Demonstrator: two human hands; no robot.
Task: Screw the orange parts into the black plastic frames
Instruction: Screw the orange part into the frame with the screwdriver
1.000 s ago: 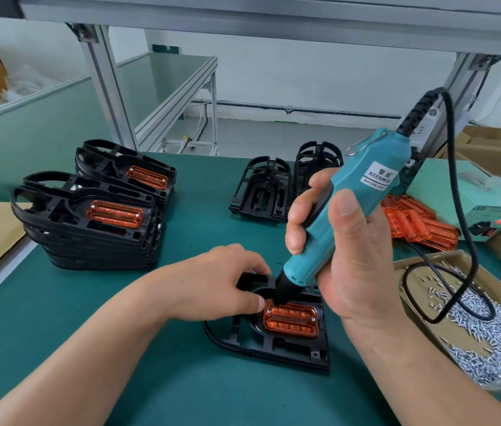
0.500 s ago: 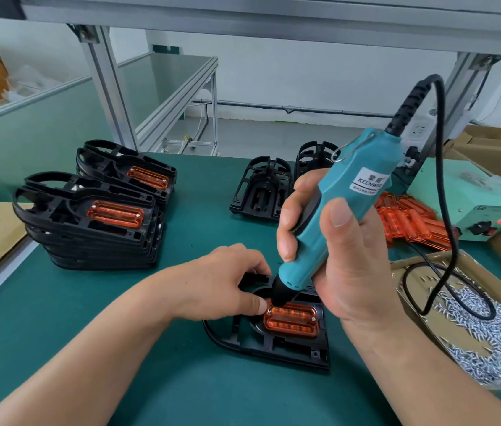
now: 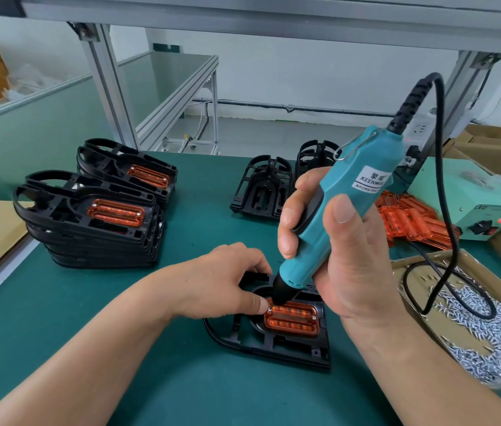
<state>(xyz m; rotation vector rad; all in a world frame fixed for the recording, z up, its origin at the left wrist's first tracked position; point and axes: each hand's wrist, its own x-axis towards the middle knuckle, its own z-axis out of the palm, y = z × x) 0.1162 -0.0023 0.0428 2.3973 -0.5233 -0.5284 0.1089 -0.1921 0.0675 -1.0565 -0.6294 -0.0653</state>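
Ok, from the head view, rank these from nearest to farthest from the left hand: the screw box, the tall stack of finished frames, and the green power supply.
From the left hand:
1. Tall stack of finished frames, to its left.
2. Screw box, on the right.
3. Green power supply, far right, at the back.

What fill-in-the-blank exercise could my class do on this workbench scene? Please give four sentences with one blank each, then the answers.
1. The right hand grips a teal electric ____.
2. The tool's tip presses on the ____ part seated in the black frame.
3. The left hand steadies that part at its ____ end.
4. The cardboard box on the right holds loose silver ____.

Answers: screwdriver; orange; left; screws
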